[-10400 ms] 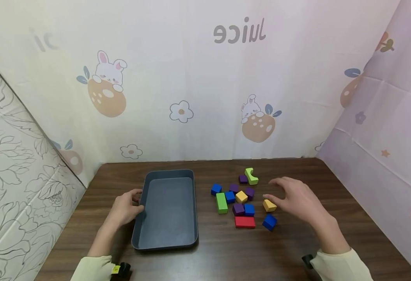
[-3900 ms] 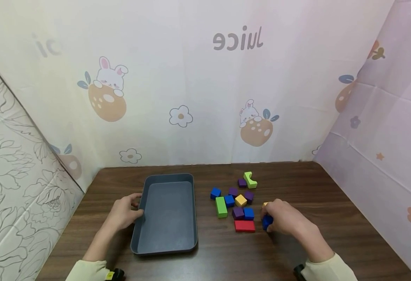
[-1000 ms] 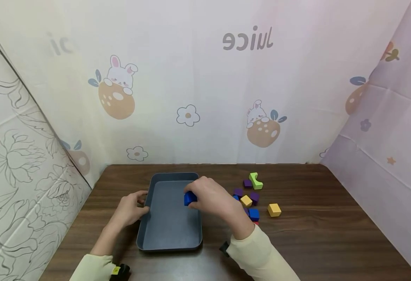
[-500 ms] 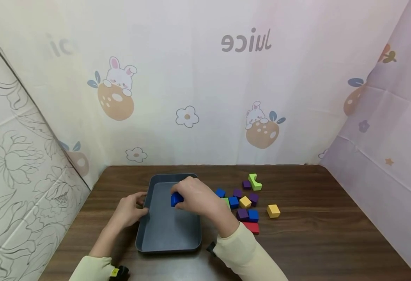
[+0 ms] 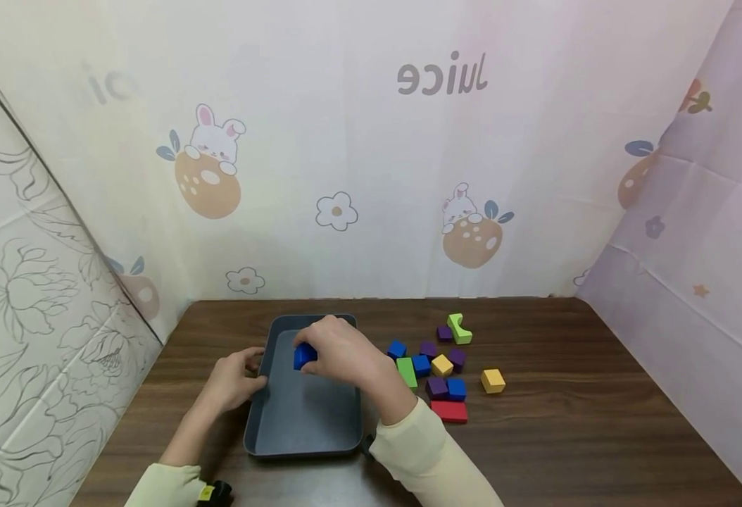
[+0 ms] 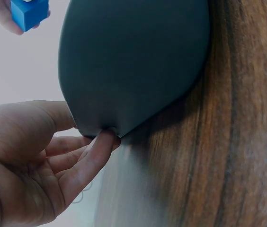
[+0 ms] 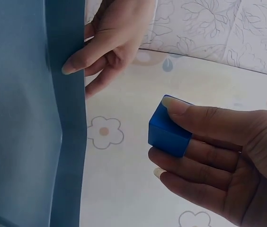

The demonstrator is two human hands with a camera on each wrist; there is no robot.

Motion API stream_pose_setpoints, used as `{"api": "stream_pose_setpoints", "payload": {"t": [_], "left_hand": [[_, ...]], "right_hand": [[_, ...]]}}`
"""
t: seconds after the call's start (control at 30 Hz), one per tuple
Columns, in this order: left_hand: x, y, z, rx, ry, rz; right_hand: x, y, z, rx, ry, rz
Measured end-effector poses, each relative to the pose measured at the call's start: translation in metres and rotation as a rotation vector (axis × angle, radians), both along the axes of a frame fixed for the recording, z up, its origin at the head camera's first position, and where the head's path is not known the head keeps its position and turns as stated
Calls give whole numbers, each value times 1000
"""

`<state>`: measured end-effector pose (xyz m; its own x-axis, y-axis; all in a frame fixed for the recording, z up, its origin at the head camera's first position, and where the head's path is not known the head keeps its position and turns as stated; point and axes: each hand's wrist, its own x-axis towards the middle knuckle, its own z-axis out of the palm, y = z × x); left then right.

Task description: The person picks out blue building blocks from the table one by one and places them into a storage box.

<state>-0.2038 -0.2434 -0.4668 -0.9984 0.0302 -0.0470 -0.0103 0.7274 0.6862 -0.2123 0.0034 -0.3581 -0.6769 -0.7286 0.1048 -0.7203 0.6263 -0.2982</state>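
Observation:
Between the thumb and fingers of my right hand [image 5: 342,354] is a blue cube [image 5: 304,357], held above the grey tray [image 5: 307,429]. The right wrist view shows the thumb [image 7: 178,106] on one face of the cube [image 7: 164,132] and fingers beneath it. My left hand [image 5: 230,380] grips the tray's left side. Its thumb [image 7: 79,61] reaches over the rim, with the other fingers outside. In the left wrist view, the left hand's fingers [image 6: 88,165] meet the tray's dark outer wall [image 6: 133,61].
Right of the tray lie several blocks: a green bar [image 5: 406,373], a red bar [image 5: 449,411], blue cubes [image 5: 421,365], purple cubes [image 5: 436,387], yellow blocks [image 5: 493,381] and a light green curved block [image 5: 458,329]. Patterned curtains [image 5: 339,155] stand behind the wooden table [image 5: 567,436].
The right hand picked up the blue cube from the right of the pile and carried it left over the tray. Lately it moved further left. The left hand stays at the tray.

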Motion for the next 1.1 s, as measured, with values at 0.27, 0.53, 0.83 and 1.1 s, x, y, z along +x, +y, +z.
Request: {"api": "stream_pose_setpoints", "payload": {"t": [0.27, 0.53, 0.83, 1.1], "left_hand": [[1, -1, -4, 12, -14, 5], [1, -1, 0, 5, 2, -22], [1, -2, 3, -21, 14, -33], [2, -2, 3, 0, -9, -29]], "right_hand": [[2, -4, 0, 8, 1, 10], [4, -15, 3, -5, 0, 27], [7, -32, 5, 3, -27, 52], [8, -38, 0, 27, -44, 59]]}}
